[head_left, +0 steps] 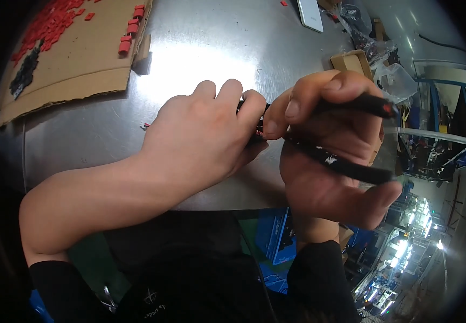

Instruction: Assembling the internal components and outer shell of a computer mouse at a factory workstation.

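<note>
Over the metal table, my left hand is closed, its fingers curled round a small black part with bits of red on it. Most of that part is hidden by my fingers. To its right, my right hand grips a pair of pliers with black handles. The handles are spread apart, one under the fingers and one against the thumb. Their jaws point toward my left fingertips, and I cannot make out what they touch. My two hands nearly meet at the black part. A small red-and-white piece lies beside my left wrist.
At the far left a cardboard sheet carries many red pieces, a row of red blocks and a black bundle. A white phone-like slab lies far right, near plastic bags and a cardboard box. A blue crate stands below the table edge.
</note>
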A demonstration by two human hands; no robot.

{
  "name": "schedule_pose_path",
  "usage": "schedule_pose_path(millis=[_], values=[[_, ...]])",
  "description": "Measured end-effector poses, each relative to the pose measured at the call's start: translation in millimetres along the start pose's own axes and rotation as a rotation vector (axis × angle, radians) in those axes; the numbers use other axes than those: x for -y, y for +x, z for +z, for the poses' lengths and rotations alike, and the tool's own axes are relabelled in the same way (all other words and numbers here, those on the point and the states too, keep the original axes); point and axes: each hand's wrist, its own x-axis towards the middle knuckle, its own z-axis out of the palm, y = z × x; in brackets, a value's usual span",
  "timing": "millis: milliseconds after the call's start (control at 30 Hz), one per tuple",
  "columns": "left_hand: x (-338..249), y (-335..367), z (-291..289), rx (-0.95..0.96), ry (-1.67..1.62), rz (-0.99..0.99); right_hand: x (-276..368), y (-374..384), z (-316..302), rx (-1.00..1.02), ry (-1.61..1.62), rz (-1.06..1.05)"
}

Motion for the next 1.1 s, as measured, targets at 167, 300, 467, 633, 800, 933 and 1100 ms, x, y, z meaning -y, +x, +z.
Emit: schedule_pose_path(millis=[167, 300, 467, 633, 800, 933, 1100], values=[[-4.1, 0.5, 0.4, 0.028, -0.018, 0.040, 3.9, 0.7, -17.5, -0.036, 0.285, 0.222], [3.8, 0.2, 1.9, 0.035, -0.045, 0.043, -5.9, 7.8, -27.4, 0.150, 0.324, 0.204], [14.3, 8.4, 2.9, 0.026, -0.089, 0.193, 4.0, 1.3, -26.2, 0.137, 0.276, 0.230], [27.1, 14.0, 7.7, 0.032, -0.095, 0.292, 3.1, 14.4, -37.6, 0.323, 0.393, 0.256], [29.0, 14.5, 7.6, 0.040, -0.082, 0.321, -10.6, 20.7, -47.6, 0.459, 0.427, 0.242], [28.8, 16.4, 10.4, 0.050, -0.107, 0.394, -16.2, 19.1, -45.3, 0.498, 0.596, 0.151], [30.9, 16.8, 7.5, 0.105, -0.133, 0.432, -32.4, 40.0, -38.5, 0.783, 0.746, 0.039]])
